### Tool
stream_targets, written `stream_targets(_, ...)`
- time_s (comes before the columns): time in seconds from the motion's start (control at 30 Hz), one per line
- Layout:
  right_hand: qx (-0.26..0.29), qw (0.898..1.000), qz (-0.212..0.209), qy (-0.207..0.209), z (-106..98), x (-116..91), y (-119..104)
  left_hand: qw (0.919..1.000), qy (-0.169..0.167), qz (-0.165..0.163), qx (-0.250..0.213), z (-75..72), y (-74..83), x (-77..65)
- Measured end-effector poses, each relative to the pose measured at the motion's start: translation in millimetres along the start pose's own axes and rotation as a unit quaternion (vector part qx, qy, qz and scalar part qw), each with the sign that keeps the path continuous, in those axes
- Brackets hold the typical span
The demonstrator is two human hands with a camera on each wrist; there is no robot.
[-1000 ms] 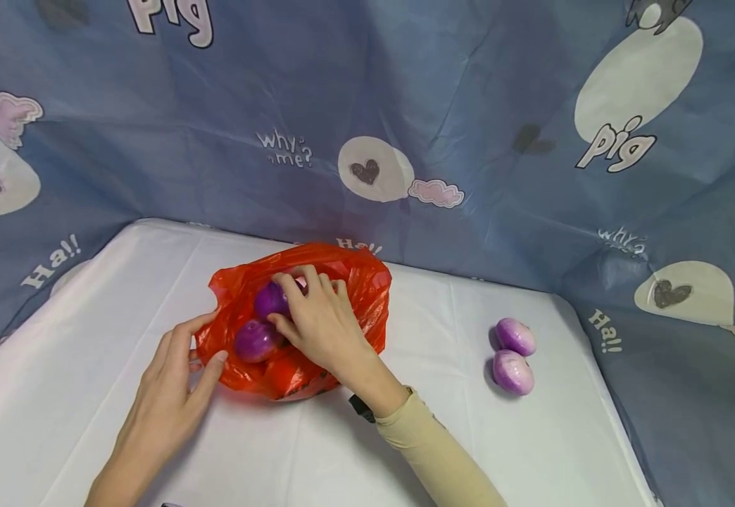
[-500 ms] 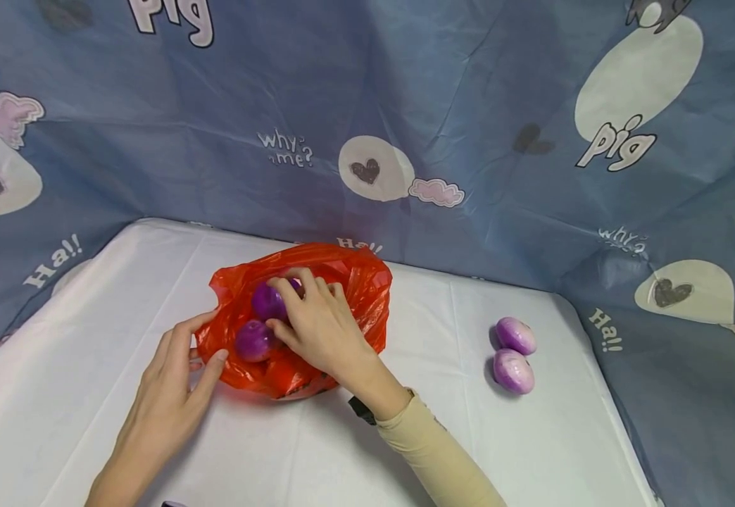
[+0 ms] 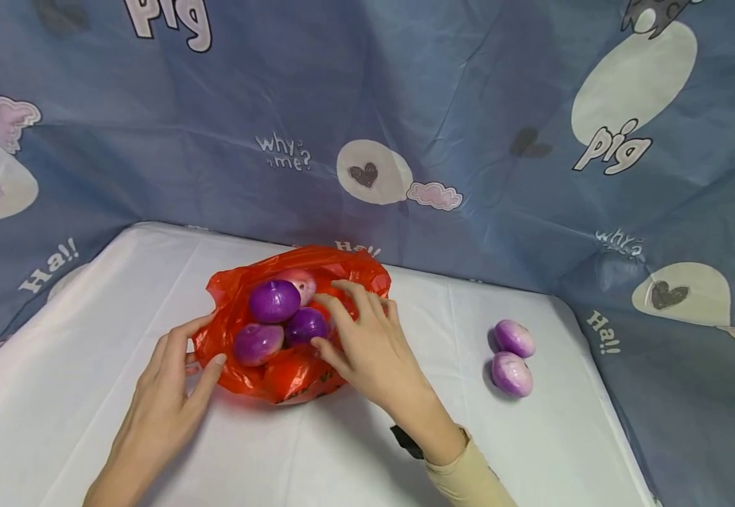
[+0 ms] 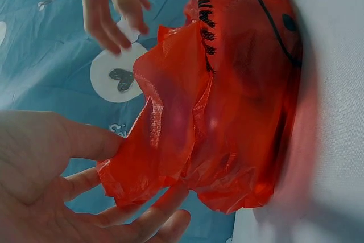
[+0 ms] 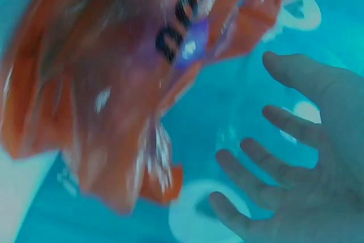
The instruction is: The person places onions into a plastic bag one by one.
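A crumpled red plastic bag (image 3: 367, 267) lies with its mouth facing up on the white table, and several purple onions (image 3: 275, 301) show inside it. My left hand (image 3: 163, 401) holds the bag's left rim; in the left wrist view its thumb (image 4: 96, 140) is on one side of the film and the fingers lie behind. Over the bag's right side, my right hand (image 3: 374, 345) has its fingers spread, with nothing in it. The right wrist view shows that hand's parted fingers (image 5: 250, 177) apart from the bag (image 5: 114, 129).
Two more onions (image 3: 513, 374) sit side by side at the table's right. Behind the white-covered table (image 3: 367, 458) hangs a blue printed cloth (image 3: 488, 91). A dark band (image 3: 407, 441) is on my right wrist.
My right hand has drawn back to the right, out of the bag's middle, and let go of an onion there. More onions now show. My left hand has stayed at the rim.
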State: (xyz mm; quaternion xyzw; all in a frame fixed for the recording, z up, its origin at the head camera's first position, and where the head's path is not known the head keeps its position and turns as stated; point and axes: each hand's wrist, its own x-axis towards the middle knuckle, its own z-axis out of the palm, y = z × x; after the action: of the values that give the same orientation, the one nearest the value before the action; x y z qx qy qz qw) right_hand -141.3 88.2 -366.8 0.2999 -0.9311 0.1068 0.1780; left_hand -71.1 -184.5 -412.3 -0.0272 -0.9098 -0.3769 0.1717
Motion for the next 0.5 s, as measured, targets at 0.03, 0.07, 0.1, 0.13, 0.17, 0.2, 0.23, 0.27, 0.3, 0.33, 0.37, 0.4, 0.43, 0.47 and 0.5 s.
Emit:
stream_targets(0.03, 0.004, 1.0, 0.008, 0.004, -5, -6, 4, 1.0, 0.0, 0.0, 0.0, 0.3, -0.4, -0.4)
stream_targets(0.07, 0.008, 1.0, 0.016, 0.006, -10, -11, 9, 1.0, 0.001, 0.0, 0.0, 0.5, -0.5, -0.6)
stream_targets(0.1, 0.013, 1.0, 0.026, 0.008, -15, -15, 14, 1.0, 0.002, 0.002, -0.001, 0.6, -0.6, -0.7)
stream_targets(0.13, 0.016, 0.999, 0.036, 0.008, -19, -19, 20, 1.0, 0.003, 0.004, -0.001, 0.7, -0.8, -0.9)
stream_targets(0.17, 0.017, 0.999, 0.047, 0.008, -23, -22, 26, 1.0, 0.005, 0.005, -0.002, 0.6, -0.9, -1.0)
stream_targets(0.2, 0.018, 0.998, 0.058, 0.007, -27, -26, 32, 1.0, 0.005, 0.006, -0.003, 0.6, -1.0, -1.2)
stream_targets(0.23, 0.018, 0.997, 0.069, 0.006, -31, -29, 39, 1.0, 0.005, 0.007, -0.003, 0.5, -1.1, -1.0)
stream_targets(0.27, 0.015, 0.997, 0.081, 0.006, -34, -31, 45, 1.0, 0.005, 0.007, -0.003, 0.6, -1.1, -1.0)
stream_targets(0.3, 0.012, 0.996, 0.092, 0.006, -37, -34, 52, 0.9999, 0.005, 0.008, -0.004, 0.7, -1.2, -1.0)
stream_targets(0.33, 0.008, 0.995, 0.103, 0.005, -39, -36, 58, 0.9999, 0.004, 0.008, -0.005, 0.8, -1.3, -0.8)
stream_targets(0.37, 0.004, 0.994, 0.112, 0.004, -41, -38, 64, 0.9999, 0.003, 0.008, -0.007, 1.0, -1.3, -0.7)
stream_targets(0.4, 0.002, 0.993, 0.122, 0.003, -42, -39, 70, 0.9999, 0.003, 0.009, -0.008, 1.3, -1.5, -0.6)
stream_targets(0.43, -0.002, 0.991, 0.132, 0.001, -43, -41, 75, 0.9999, 0.002, 0.009, -0.011, 1.7, -1.6, -0.4)
stream_targets(0.47, -0.006, 0.99, 0.142, -0.001, -44, -43, 80, 0.9999, 0.001, 0.01, -0.014, 2.1, -1.9, -0.4)
stream_targets(0.5, -0.007, 0.988, 0.151, -0.003, -45, -45, 86, 0.9998, 0.001, 0.01, -0.017, 2.3, -1.9, -0.1)
